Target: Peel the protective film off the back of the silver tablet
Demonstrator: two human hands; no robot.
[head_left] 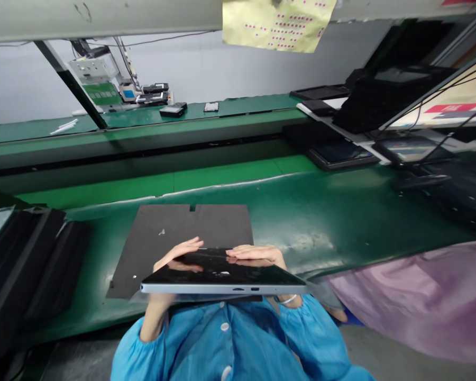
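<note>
I hold a tablet (222, 278) with a glossy black screen and silver edge flat in front of my chest, above the near edge of the green bench. My left hand (178, 251) curls over its far left edge, fingers on the glass. My right hand (256, 254) grips the far right edge the same way. Just beyond the tablet a dark grey mat (178, 238) lies on the green bench (321, 222).
A black stack of trays (27, 264) stands at the left. More tablets (341, 153) and a black rack (381, 98) with cables sit at the right. A pink cloth (420, 296) hangs at the lower right. Small devices (172, 110) rest on the far green conveyor.
</note>
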